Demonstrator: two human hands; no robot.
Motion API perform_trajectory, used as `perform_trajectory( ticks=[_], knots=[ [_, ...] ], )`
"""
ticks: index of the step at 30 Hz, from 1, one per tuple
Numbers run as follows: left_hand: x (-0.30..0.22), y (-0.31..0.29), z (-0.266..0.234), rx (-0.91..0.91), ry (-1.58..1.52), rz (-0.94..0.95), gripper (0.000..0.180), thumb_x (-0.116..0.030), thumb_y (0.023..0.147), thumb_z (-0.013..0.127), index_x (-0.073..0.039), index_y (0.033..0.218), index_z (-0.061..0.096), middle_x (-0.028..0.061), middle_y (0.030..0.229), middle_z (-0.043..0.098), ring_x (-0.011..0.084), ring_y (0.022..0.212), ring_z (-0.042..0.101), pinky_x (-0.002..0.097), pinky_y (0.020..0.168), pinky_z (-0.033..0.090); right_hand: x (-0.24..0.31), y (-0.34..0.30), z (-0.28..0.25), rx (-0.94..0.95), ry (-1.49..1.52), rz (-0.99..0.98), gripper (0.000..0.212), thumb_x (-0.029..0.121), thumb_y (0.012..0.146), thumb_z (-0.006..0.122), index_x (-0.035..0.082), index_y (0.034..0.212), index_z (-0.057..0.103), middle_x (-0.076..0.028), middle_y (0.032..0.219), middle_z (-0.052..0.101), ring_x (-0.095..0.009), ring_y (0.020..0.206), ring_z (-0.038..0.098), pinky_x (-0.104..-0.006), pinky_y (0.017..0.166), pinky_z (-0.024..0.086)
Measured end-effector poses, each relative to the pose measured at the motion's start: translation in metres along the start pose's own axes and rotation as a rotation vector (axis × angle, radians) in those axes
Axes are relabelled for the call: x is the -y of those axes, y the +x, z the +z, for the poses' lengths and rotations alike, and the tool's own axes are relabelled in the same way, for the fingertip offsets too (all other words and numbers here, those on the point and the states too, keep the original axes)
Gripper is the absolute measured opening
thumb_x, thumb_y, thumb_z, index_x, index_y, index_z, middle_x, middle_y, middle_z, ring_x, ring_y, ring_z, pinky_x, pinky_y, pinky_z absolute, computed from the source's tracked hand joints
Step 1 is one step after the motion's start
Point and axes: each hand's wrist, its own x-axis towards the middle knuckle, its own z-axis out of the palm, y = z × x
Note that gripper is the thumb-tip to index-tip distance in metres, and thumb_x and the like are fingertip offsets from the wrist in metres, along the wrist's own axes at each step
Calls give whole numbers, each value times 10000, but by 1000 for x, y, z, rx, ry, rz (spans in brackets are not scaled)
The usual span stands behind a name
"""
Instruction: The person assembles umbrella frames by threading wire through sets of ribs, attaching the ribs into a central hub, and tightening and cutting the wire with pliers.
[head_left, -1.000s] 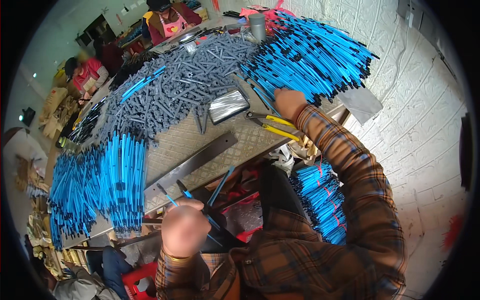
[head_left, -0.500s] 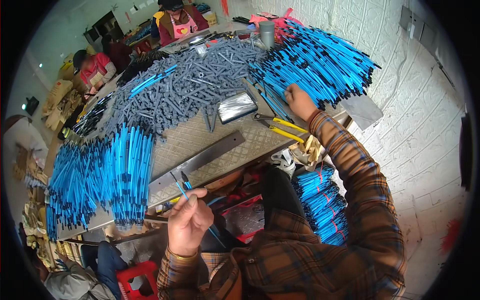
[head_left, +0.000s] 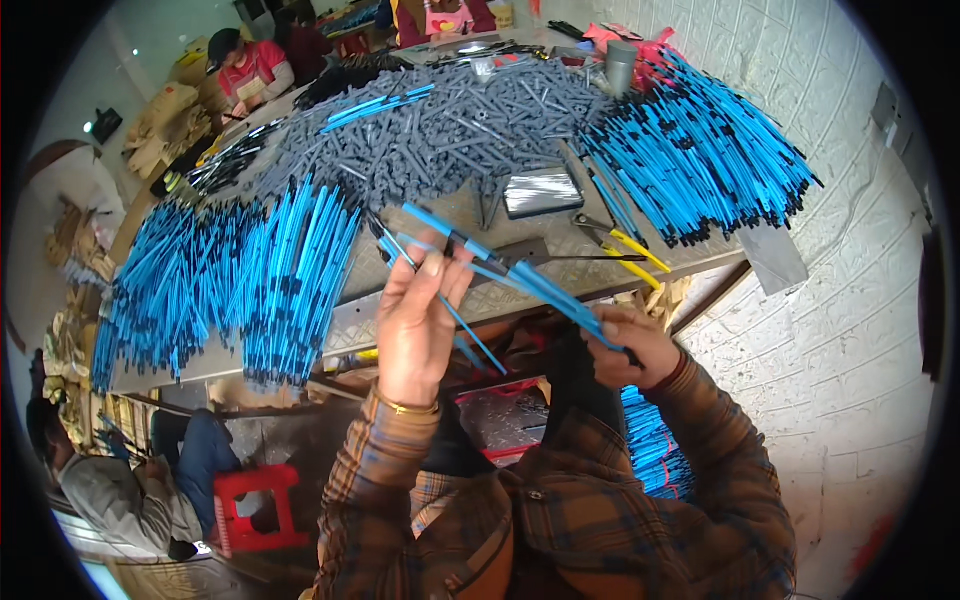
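Observation:
My left hand (head_left: 415,325) is raised in front of the table edge, thumb and fingers pinching a thin blue rod (head_left: 470,330) that slants down to the right. To its right, my right hand (head_left: 640,345) is closed round the lower end of a thicker blue rod with black fittings (head_left: 552,292). That rod slants up to the left, passing by the left hand's fingers, and is a little smeared by motion. I cannot tell if the two rods touch. Beyond the hands are a dark metal bar (head_left: 515,251), yellow-handled pliers (head_left: 632,248) and a box of silver wires (head_left: 541,194).
Grey plastic tubes (head_left: 470,130) are heaped mid-table. Piles of blue rods lie at the right (head_left: 690,150) and left (head_left: 295,270). A grey canister (head_left: 620,66) stands at the back. Co-workers sit at the far left; a red stool (head_left: 256,505) is lower left.
My right hand has come from the right-hand rod pile to beside the left hand, bringing the thicker blue rod. My left hand has risen, its thin rod still pinched. The view has shifted.

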Motion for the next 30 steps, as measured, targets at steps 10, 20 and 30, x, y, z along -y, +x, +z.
perform_trajectory(
  ticks=[10, 20, 30],
  knots=[
    [8, -11, 5, -114, 115, 146, 110, -32, 845, 583, -68, 916, 508, 82, 807, 616, 201, 724, 619, 324, 697, 530, -8, -1, 6, -32, -456, 54, 115, 107, 899, 482, 52, 1000, 485, 17, 662, 452, -46, 507, 388, -197, 456, 310],
    [4, -25, 7, 77, 139, 32, 192, -148, 867, 584, -59, 1022, 514, 135, 860, 616, 231, 792, 621, 305, 691, 510, -29, 1, -1, -119, -707, -104, 176, 167, 885, 505, 44, 1009, 482, 18, 612, 453, -43, 475, 385, -194, 423, 284],
    [-5, -43, 36, 166, -172, -206, 324, -330, 907, 510, -43, 1058, 518, 136, 886, 610, 234, 905, 560, 336, 813, 392, -30, -7, 1, 203, -12, 242, 383, 147, 886, 483, 14, 1235, 399, 8, 553, 425, -63, 415, 362, -212, 391, 275]
  ],
)
